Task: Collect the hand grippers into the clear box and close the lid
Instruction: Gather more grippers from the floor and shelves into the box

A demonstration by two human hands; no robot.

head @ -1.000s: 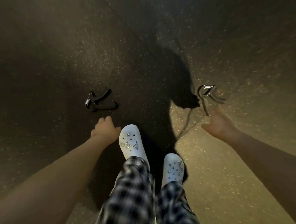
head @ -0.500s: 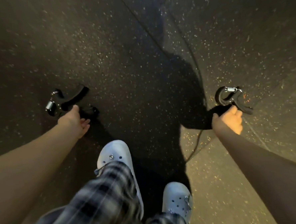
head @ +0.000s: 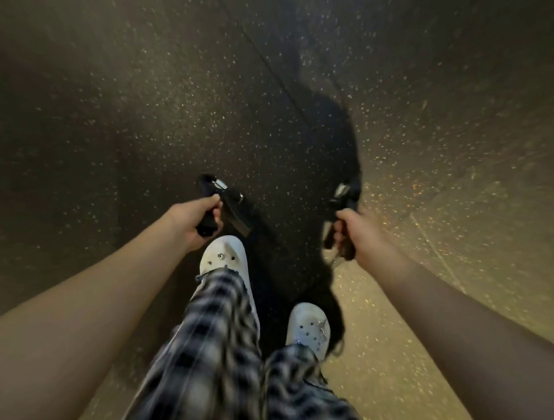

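Observation:
My left hand (head: 193,221) is closed around one handle of a black hand gripper (head: 226,200), whose metal spring coil shows at the top and whose other handle hangs free to the right. My right hand (head: 360,234) is closed on a second black hand gripper (head: 344,194), its spring end sticking up above my fist and its handles partly hidden in my fingers. Both grippers are lifted off the dark speckled floor. The clear box is not in view.
Below my hands are my two white clogs (head: 225,261) and checked trousers (head: 210,360). A dark speckled floor (head: 134,121) spreads all around, with my shadow (head: 329,135) running ahead and a thin seam line crossing it.
Both hands reached down to the hand grippers lying on the floor, closed on them and lifted them. The grippers now sit closer together in front of my feet.

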